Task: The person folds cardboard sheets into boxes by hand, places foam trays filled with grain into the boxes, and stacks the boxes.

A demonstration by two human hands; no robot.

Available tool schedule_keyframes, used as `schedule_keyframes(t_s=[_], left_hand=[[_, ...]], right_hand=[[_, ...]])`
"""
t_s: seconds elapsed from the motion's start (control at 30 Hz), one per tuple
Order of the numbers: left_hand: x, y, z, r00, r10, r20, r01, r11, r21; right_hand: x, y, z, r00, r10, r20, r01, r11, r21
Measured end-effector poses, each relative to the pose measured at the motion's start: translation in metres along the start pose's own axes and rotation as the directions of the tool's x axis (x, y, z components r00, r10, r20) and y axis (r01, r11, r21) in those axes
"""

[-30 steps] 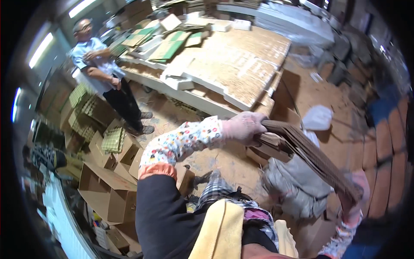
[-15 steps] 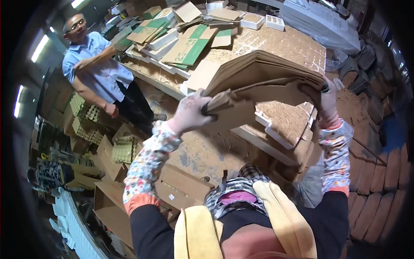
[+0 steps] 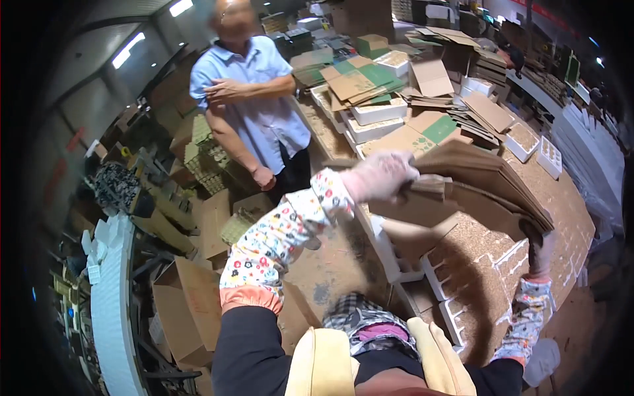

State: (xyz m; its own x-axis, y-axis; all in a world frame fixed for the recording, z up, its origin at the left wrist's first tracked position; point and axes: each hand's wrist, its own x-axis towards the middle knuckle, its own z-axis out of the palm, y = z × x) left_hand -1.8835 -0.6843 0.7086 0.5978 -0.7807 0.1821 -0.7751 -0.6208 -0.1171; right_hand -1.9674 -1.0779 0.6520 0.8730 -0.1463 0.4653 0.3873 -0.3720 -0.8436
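I hold a stack of flattened brown cardboard sheets (image 3: 475, 175) up over the near end of a long work table (image 3: 568, 198). My left hand (image 3: 380, 175), in a light glove with a flowered sleeve, grips the stack's left end. My right hand (image 3: 538, 247), gloved too, grips its lower right edge from beneath. The stack tilts down to the right and hides part of the table under it.
White foam trays (image 3: 403, 261) lie on the table edge below the stack. More flat cartons, green and brown (image 3: 360, 82), cover the far table. A person in a blue shirt (image 3: 254, 99) stands at left. Open boxes (image 3: 191, 310) crowd the floor.
The cardboard stack has come up from low on my right to above the table. My view has swung up and left, so the person in blue is now nearer the middle.
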Motion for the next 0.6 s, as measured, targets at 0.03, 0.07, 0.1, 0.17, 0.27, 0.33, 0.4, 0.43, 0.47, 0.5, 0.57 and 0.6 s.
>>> schedule_keyframes(t_s=[0.03,0.07,0.1,0.17,0.27,0.33,0.4,0.43,0.47,0.5,0.57,0.6], left_hand=[[0.026,-0.024,0.006,0.999,-0.010,0.039,0.010,1.000,0.011],[0.047,-0.048,0.011,0.998,-0.007,0.060,0.009,0.999,-0.045],[0.067,-0.073,0.016,0.997,0.010,0.077,-0.003,0.995,-0.100],[0.093,-0.131,0.038,0.995,0.018,0.099,-0.004,0.990,-0.141],[0.149,-0.189,0.087,0.966,0.096,0.239,-0.075,0.993,-0.094],[0.175,-0.208,0.110,0.952,0.192,0.240,-0.170,0.979,-0.109],[0.200,-0.217,0.121,0.920,0.304,0.248,-0.279,0.951,-0.130],[0.209,-0.221,0.127,0.897,0.385,0.216,-0.355,0.920,-0.165],[0.211,-0.229,0.129,0.884,0.408,0.227,-0.370,0.909,-0.191],[0.215,-0.231,0.131,0.864,0.447,0.233,-0.398,0.888,-0.229],[0.205,-0.265,0.130,0.805,0.569,-0.166,-0.586,0.807,-0.072],[0.215,-0.290,0.108,0.909,0.411,-0.076,-0.406,0.826,-0.390]], right_hand=[[0.015,0.022,0.006,0.999,-0.036,-0.041,0.033,0.998,-0.056],[0.031,0.027,0.015,0.996,-0.094,-0.005,0.092,0.987,-0.132],[0.045,0.047,0.020,1.000,0.021,0.022,-0.025,0.981,0.192],[0.087,0.033,0.047,0.979,0.179,0.095,-0.186,0.980,0.070],[0.123,0.014,0.092,0.975,-0.217,0.050,0.203,0.773,-0.601],[0.149,0.025,0.151,0.943,-0.241,0.228,0.315,0.441,-0.841],[0.180,0.056,0.200,0.934,0.284,0.216,0.145,0.253,-0.957],[0.188,0.088,0.205,0.953,0.269,0.143,0.104,0.154,-0.983],[0.204,0.110,0.202,0.901,0.418,0.119,-0.109,0.482,-0.870],[0.201,0.131,0.201,0.847,0.523,0.093,-0.169,0.432,-0.886],[0.194,0.164,0.201,0.806,0.590,0.044,-0.267,0.430,-0.863],[0.199,0.168,0.201,0.813,0.581,0.025,-0.291,0.445,-0.847]])
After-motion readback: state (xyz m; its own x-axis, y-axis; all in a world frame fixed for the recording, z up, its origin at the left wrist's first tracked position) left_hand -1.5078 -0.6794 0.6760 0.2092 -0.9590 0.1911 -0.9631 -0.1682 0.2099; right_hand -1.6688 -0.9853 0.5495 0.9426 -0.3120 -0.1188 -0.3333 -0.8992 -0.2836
